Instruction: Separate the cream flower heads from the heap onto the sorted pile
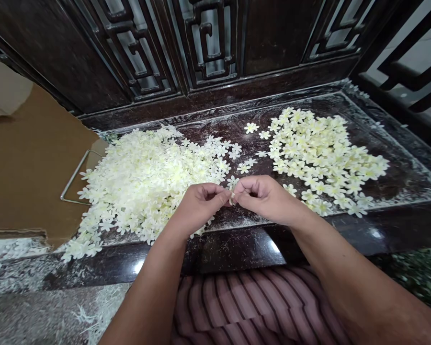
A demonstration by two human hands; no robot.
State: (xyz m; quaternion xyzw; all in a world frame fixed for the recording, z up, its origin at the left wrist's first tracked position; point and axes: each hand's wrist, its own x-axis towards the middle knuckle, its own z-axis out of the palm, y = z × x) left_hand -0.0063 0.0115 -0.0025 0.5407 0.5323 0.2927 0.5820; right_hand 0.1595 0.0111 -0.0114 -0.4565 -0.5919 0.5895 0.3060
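My left hand [200, 205] and my right hand [267, 199] meet fingertip to fingertip over the front of a dark wooden bench seat [251, 218]. Both are closed in a pinch on one small pale flower [232, 196], mostly hidden by the fingers. Beside my left hand spreads a large heap of white, yellow-centred flowers [147, 167]. To the right of my right hand lies a second, smaller pile of similar flowers [309, 148], looking yellower. A few loose flowers [244, 167] are scattered between the two piles.
Brown cardboard [32, 167] with a metal wire handle [73, 177] stands at the left. A carved lattice backrest [210, 43] rises behind the seat, and an armrest [413, 72] bounds the right. White shreds [104, 311] litter the floor; green scraps [416, 273] lie at lower right.
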